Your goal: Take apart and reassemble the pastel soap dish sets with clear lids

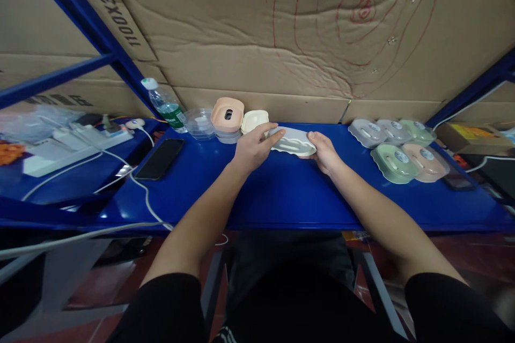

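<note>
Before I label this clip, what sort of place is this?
Probably a makeshift workstation: a blue table serving as a bench, cardboard lining the back, and five containers grouped at the table's right side.

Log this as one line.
left hand: touching pale container; right hand: gripping its end; at right: lidded containers; at left: bottle, phone

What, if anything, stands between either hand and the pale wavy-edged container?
Nothing visible does. The right hand grips the right end of the pale container, and the left hand reaches over its left end. The cream container sits beyond the left hand, not in between.
</note>
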Available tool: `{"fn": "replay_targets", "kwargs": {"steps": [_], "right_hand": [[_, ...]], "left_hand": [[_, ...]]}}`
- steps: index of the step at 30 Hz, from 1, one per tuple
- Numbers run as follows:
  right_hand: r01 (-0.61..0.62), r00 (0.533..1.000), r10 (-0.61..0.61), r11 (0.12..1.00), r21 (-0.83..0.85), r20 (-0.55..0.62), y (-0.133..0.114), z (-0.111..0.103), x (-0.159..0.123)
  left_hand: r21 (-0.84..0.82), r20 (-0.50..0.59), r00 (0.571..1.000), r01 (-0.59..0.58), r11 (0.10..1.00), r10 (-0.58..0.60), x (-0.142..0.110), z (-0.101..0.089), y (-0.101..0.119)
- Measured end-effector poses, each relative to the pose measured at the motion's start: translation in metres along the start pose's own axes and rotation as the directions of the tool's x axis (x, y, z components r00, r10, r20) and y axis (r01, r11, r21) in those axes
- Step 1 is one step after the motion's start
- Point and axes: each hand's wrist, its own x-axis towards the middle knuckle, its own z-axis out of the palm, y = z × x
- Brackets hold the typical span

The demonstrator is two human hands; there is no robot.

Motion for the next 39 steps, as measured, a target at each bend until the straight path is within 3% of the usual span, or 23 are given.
{"fn": "replay_targets", "kwargs": {"steps": [3, 6, 9, 12, 15, 19, 25, 29, 35, 39], "right_hand": [[-0.087, 0.996, 0.088, 0.995, 0.043, -0.019, -0.001, -0.002, 0.005], [-0.087, 0.990, 0.095, 0.993, 0.077, -0.108, -0.002, -0.010, 0.013], [-0.027, 0.982, 0.041, 0.996, 0.080, -0.183, -0.005, -0.016, 0.017], [0.008, 0.984, 0.004, 0.998, 0.067, -0.175, -0.005, -0.016, 0.016], [0.005, 0.987, -0.002, 1.000, 0.013, -0.158, 0.000, -0.011, 0.014], [0.029, 0.993, -0.035, 0.998, -0.049, -0.117, 0.008, -0.004, 0.011], [0.081, 0.996, -0.076, 0.979, -0.189, 0.036, 0.018, 0.004, 0.009], [0.178, 0.984, -0.159, 0.937, -0.300, 0.084, 0.023, 0.004, 0.010], [0.213, 0.977, -0.200, 0.917, -0.337, 0.073, 0.026, -0.002, 0.014], [0.221, 0.975, -0.207, 0.913, -0.344, 0.076, 0.029, -0.004, 0.017]], "left_hand": [[0.010, -0.023, 0.999, -0.032, 0.999, 0.032, -0.001, -0.001, 0.002], [-0.027, -0.084, 0.996, 0.012, 1.000, -0.015, -0.003, -0.001, 0.002], [-0.129, -0.189, 0.965, 0.162, 0.978, -0.184, -0.003, 0.002, -0.002], [-0.196, -0.229, 0.895, 0.342, 0.919, -0.383, -0.004, 0.008, -0.014], [-0.216, -0.219, 0.849, 0.439, 0.872, -0.481, -0.007, 0.015, -0.029], [-0.224, -0.179, 0.821, 0.503, 0.835, -0.543, -0.015, 0.025, -0.044], [-0.255, -0.078, 0.757, 0.614, 0.747, -0.649, -0.018, 0.029, -0.051], [-0.101, -0.055, 0.801, 0.589, 0.802, -0.595, -0.014, 0.023, -0.045], [0.125, 0.159, 0.847, 0.493, 0.861, -0.508, -0.011, 0.010, -0.036], [0.169, 0.140, 0.874, 0.442, 0.881, -0.465, -0.013, 0.009, -0.041]]}}
